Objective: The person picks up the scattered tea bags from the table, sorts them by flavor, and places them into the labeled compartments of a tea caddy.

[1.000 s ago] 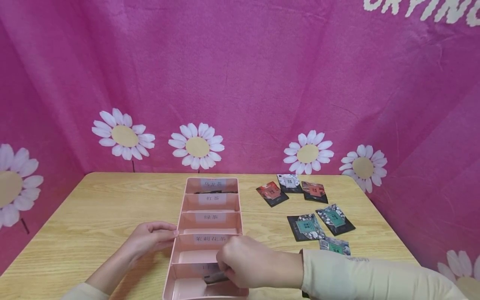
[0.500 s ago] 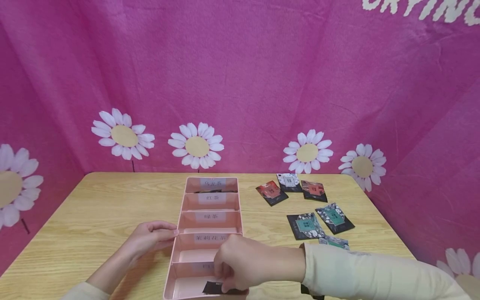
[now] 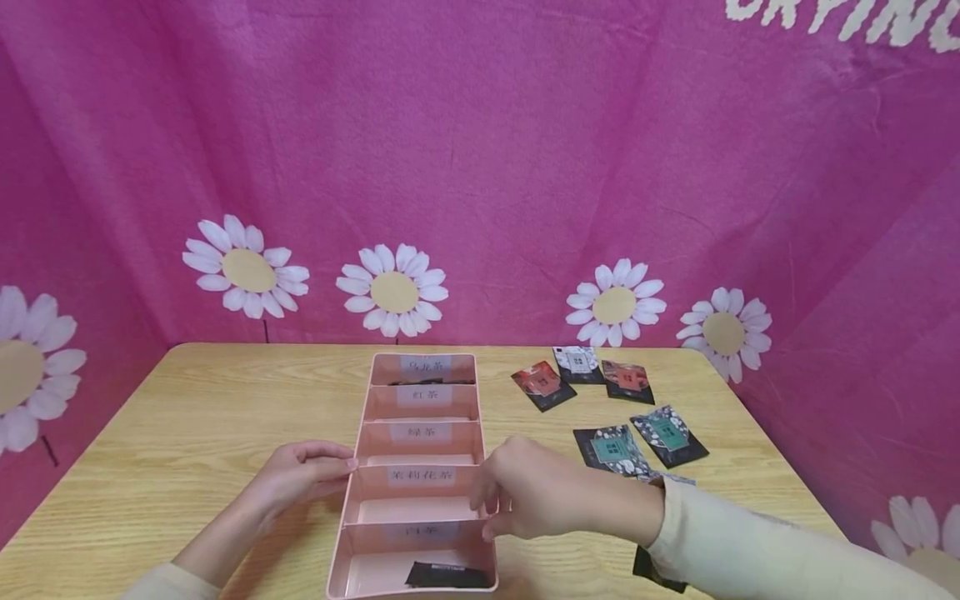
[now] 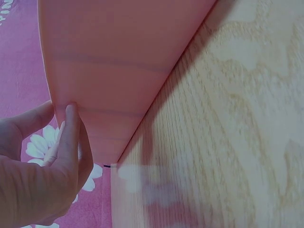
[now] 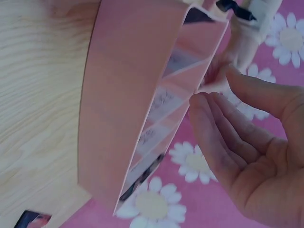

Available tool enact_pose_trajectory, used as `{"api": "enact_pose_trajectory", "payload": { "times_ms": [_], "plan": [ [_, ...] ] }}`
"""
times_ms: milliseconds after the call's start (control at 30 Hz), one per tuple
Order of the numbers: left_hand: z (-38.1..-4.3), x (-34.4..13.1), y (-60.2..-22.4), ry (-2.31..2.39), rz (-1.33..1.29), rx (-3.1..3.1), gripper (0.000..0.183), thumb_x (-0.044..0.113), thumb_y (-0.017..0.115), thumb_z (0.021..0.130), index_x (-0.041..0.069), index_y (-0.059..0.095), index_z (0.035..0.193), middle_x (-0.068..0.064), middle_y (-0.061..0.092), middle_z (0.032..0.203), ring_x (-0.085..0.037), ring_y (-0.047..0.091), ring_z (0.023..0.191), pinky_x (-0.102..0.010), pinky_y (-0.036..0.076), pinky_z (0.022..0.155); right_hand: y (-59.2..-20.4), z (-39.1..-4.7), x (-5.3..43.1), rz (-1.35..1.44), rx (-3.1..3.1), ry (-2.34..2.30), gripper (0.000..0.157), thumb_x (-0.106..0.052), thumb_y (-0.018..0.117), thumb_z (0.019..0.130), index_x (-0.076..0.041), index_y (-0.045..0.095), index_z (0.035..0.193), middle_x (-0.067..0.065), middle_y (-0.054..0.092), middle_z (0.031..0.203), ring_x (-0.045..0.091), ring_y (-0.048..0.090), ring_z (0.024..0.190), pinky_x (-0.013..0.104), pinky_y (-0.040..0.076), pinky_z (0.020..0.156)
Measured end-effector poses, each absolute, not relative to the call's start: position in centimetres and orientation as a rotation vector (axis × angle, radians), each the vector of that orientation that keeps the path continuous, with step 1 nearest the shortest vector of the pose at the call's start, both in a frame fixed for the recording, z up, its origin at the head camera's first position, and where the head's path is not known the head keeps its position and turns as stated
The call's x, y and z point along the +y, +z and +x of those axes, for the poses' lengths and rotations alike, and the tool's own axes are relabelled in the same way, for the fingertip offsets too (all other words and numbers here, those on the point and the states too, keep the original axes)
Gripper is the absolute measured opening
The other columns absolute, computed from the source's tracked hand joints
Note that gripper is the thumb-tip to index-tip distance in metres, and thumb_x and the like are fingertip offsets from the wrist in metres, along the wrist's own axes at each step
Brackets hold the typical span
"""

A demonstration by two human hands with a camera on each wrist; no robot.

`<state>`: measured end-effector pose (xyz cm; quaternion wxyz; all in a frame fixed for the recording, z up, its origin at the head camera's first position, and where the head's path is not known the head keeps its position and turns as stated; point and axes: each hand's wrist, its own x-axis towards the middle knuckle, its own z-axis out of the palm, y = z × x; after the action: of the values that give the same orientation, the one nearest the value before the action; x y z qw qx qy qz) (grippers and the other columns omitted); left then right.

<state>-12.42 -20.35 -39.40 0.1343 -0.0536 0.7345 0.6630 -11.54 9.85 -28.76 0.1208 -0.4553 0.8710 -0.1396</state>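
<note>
A long pink compartment box (image 3: 348, 508) with labelled dividers stands on the table. In its nearest compartment lies a dark tea sachet (image 3: 447, 575). Dark sachet edges (image 3: 431, 382) show in the farthest compartment. My left hand (image 3: 296, 479) is at the box's left side, its fingertips touching the rim and outer wall, as the left wrist view also shows. Over the right rim, my right hand (image 3: 536, 492) has loosely bent fingers. The right wrist view shows nothing between its thumb and fingers (image 5: 204, 123).
Right of the box lie red-labelled sachets (image 3: 543, 385), a white-labelled sachet (image 3: 579, 364) and green-labelled sachets (image 3: 670, 436). Another dark sachet (image 3: 656, 571) is partly under the right sleeve. A pink flowered cloth (image 3: 480, 167) hangs behind the wooden table (image 3: 247, 392).
My right hand has let go of the sachet, which now lies in the nearest compartment. That hand has moved up and right to the rim. The left hand stays put.
</note>
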Motion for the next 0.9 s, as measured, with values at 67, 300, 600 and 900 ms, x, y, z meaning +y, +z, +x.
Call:
{"api": "enact_pose_trajectory", "payload": {
  "times_ms": [67,300,600,900],
  "plan": [
    [-12.4,-20.3,-39.4,1.922,-0.164,2.124,0.040,0.013,0.069,0.086,-0.012,0.059,0.115,0.000,0.070,0.092,-0.009,0.068,0.087,-0.026,0.062,0.085,-28.6,-11.8,10.7,-1.303,2.546,-0.476,0.014,-0.013,0.082,0.074,-0.010,0.075,0.085,-0.003,0.072,0.074,-0.007,0.054,0.062,0.004,0.048,0.055],
    [-12.4,-20.4,-39.3,1.922,-0.174,2.127,0.041,0.012,0.069,0.086,-0.012,0.059,0.116,0.000,0.071,0.092,-0.009,0.069,0.088,-0.026,0.062,0.086,-28.2,-13.1,13.8,-1.235,2.580,-0.593,0.019,-0.017,0.082,0.075,-0.007,0.073,0.089,-0.003,0.072,0.076,-0.006,0.058,0.066,0.010,0.054,0.060],
    [-12.5,-20.4,-39.2,1.922,-0.176,2.124,0.042,0.013,0.069,0.086,-0.012,0.058,0.118,0.000,0.071,0.093,-0.009,0.069,0.088,-0.026,0.061,0.086,-28.6,-15.4,17.7,-1.119,2.675,-0.614,0.021,-0.019,0.082,0.075,-0.007,0.073,0.090,-0.002,0.072,0.079,-0.002,0.061,0.069,0.013,0.055,0.061],
    [-12.6,-20.3,-39.4,1.916,-0.160,2.114,0.042,0.014,0.070,0.086,-0.012,0.058,0.118,0.001,0.072,0.093,-0.008,0.069,0.088,-0.027,0.061,0.086,-30.2,-17.1,20.8,-0.903,2.641,-0.654,0.022,-0.023,0.079,0.078,-0.006,0.072,0.091,-0.002,0.072,0.079,0.001,0.062,0.069,0.012,0.056,0.063]
  ]
}}
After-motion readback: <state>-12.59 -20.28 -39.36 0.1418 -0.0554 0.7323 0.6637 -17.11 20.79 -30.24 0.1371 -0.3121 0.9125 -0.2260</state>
